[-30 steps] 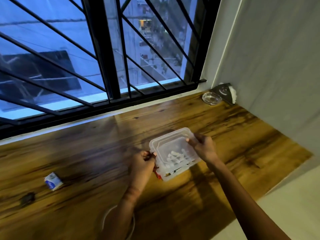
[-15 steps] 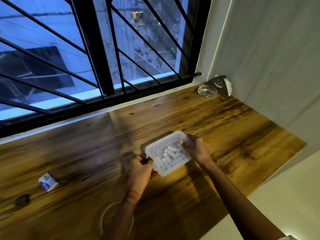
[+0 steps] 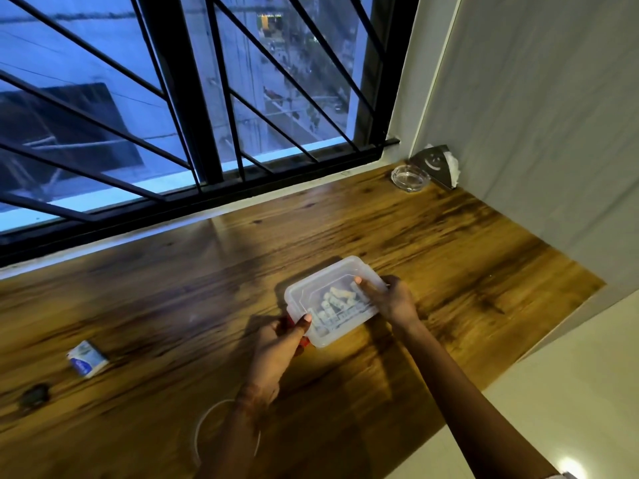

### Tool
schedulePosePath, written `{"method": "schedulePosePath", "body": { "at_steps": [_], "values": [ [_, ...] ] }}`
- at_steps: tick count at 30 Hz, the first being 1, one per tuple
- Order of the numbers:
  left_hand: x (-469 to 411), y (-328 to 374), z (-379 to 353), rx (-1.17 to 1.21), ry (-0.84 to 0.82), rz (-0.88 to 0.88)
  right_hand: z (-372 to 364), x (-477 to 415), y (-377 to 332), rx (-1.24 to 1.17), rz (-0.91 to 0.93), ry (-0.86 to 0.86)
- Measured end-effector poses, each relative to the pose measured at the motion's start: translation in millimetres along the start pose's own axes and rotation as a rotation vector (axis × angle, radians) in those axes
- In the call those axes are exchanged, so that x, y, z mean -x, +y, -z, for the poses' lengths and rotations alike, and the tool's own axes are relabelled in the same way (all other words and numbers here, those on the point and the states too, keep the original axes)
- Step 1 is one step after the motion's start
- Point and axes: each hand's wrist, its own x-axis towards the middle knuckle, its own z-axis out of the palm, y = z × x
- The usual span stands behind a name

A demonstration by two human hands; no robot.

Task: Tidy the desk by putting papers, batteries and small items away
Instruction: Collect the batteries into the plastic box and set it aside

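Observation:
A clear plastic box point(image 3: 333, 300) with its lid on rests on the wooden desk point(image 3: 449, 250). Several pale batteries point(image 3: 337, 300) show through the lid. My left hand point(image 3: 276, 354) grips the box's near-left corner, thumb on the lid, beside a red clip point(image 3: 304, 341). My right hand point(image 3: 392, 300) holds the right side, with a finger pressing on the lid. A small white and blue packet point(image 3: 86, 358) lies at the desk's left. Close to it is a small dark item point(image 3: 34, 395).
A glass ashtray point(image 3: 410, 178) and a dark napkin holder point(image 3: 439, 164) stand in the far right corner by the wall. A barred window point(image 3: 193, 98) runs along the back. A thin white ring point(image 3: 204, 430) lies under my left forearm. The desk's right edge drops to the floor.
The lid has gone from tilted to flat on the box. My left thumb has moved onto the lid's corner, and my right finger now presses on top.

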Motion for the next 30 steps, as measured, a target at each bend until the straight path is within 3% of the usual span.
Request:
{"method": "schedulePosePath", "body": {
  "at_steps": [4, 9, 17, 27, 30],
  "values": [
    [1, 1, 0, -0.017, 0.033, -0.091, 1, 0, -2, -0.058, 0.059, 0.037],
    [-3, 3, -3, -0.245, 0.002, -0.180, -4, 4, 2, -0.110, 0.204, 0.064],
    [-6, 9, -12, -0.593, 0.099, -0.240, -3, -1, 4, 0.145, 0.332, 0.148],
    [-5, -6, -19, -0.487, 0.007, -0.133, 10, -5, 2, 0.326, 0.195, 0.001],
    [-9, -9, -17, -0.495, 0.006, -0.129, 15, -8, 5, 0.202, 0.174, -0.084]
  ]
}}
